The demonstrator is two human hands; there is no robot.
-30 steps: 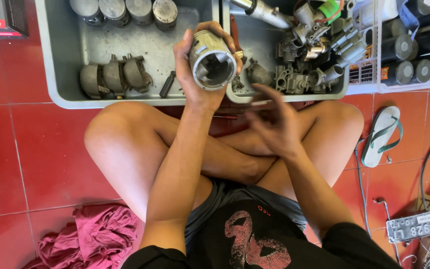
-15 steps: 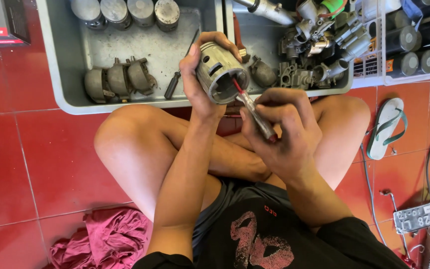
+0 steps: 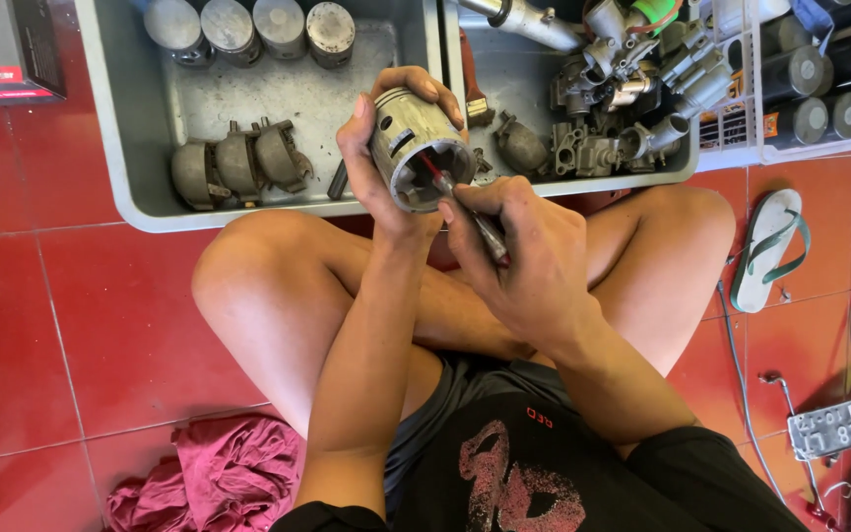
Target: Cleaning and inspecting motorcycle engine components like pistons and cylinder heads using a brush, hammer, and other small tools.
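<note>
Your left hand [image 3: 386, 167] is wrapped around a metal piston [image 3: 421, 148], thumb on one side, fingers curled over the top, open end facing you. It sits above your knees, just in front of the near rim of the grey tray [image 3: 130, 187].

Your right hand [image 3: 524, 256] is closed around a thin tool [image 3: 465, 207] — red near the tip, dark shaft running back into your fist. The tip sits inside the open mouth of the piston, against the inner wall.

Left part of the tray: four more pistons [image 3: 248, 28] stand in a row along the far side, three rounded metal parts [image 3: 238, 163] lie together near the front. Right part of the tray: a pile of carburettor-like castings [image 3: 613, 99] and a brush [image 3: 472, 84] leaning on the divider.

Right of that, a white basket [image 3: 741, 128] holds dark cylinders [image 3: 810, 74], lying on their sides.

You sit cross-legged on the red tiled floor [image 3: 41, 315]. A crumpled red rag [image 3: 219, 478] lies by your left hip. A green-and-white sandal [image 3: 770, 246] lies past your right knee, and a number plate [image 3: 844, 424] lies further back on that side — cables beside it.
</note>
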